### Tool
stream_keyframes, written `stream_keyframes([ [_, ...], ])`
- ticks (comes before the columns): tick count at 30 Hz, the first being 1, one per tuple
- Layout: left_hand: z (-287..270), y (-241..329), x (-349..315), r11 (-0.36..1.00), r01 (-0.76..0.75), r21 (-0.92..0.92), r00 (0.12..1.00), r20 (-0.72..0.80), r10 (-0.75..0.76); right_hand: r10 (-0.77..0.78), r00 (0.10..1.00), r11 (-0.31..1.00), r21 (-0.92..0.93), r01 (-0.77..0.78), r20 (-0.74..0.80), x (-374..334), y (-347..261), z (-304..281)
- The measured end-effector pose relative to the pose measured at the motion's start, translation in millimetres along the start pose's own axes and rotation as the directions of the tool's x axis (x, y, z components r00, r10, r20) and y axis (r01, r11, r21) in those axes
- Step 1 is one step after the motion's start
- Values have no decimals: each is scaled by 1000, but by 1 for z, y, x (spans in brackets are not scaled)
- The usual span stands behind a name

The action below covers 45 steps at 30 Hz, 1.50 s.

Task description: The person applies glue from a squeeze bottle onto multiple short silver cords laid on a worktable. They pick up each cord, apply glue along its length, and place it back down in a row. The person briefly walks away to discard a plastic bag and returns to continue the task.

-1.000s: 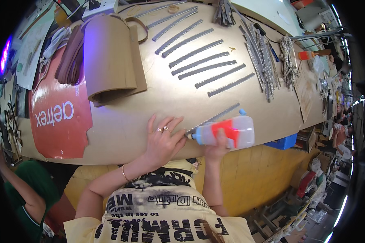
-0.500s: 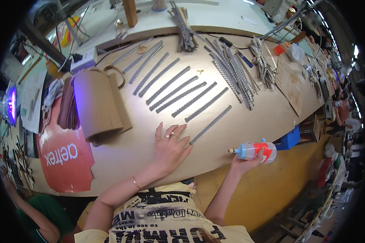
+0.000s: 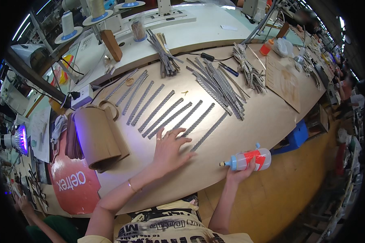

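Several grey braided strips lie slanted in a spaced row on the brown-covered table, the rightmost strip [image 3: 209, 131] lying a little apart. My left hand [image 3: 169, 150] hovers over or rests on the near ends of the right-hand strips, fingers spread and holding nothing; whether the fingertips touch a strip I cannot tell. In my right hand [image 3: 240, 173], near the table's front edge, is a clear squeeze bottle [image 3: 263, 158] with a red label and a light blue cap. It lies almost level, its nozzle pointing left.
A rolled brown sheet [image 3: 97, 137] stands at left beside a red sheet [image 3: 79, 190]. Behind the row lie strip bundles [image 3: 164, 60], a loose strip pile [image 3: 221, 87], a twisted bundle [image 3: 247, 67] and a blue pen-like tool [image 3: 229, 69]. Thread spools [image 3: 67, 24] stand far left.
The view has tilted up, bringing thread spools in. My left hand has moved farther over the strips' near ends, its fingers more spread. The bottle stays in my right hand.
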<state>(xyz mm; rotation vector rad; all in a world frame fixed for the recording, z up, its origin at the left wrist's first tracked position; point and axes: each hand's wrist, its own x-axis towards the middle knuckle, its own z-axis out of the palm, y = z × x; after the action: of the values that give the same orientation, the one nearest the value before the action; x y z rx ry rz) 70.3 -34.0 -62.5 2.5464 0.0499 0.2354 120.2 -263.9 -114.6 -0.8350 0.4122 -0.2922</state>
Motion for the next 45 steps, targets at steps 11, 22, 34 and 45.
stream_keyframes([
  [11,33,-30,207,738,-470,484,881,302,364,5,995,995,94,-14,95,0,1,-3],
  [22,37,-20,238,597,-637,488,763,285,580,0,992,996,91,-12,129,-1,0,-3],
  [34,-30,17,5,797,38,-602,991,123,45,-83,991,992,106,71,108,5,4,-7],
  [45,-5,-14,-123,853,216,-475,975,57,-215,-37,997,995,100,30,73,7,-6,3],
])
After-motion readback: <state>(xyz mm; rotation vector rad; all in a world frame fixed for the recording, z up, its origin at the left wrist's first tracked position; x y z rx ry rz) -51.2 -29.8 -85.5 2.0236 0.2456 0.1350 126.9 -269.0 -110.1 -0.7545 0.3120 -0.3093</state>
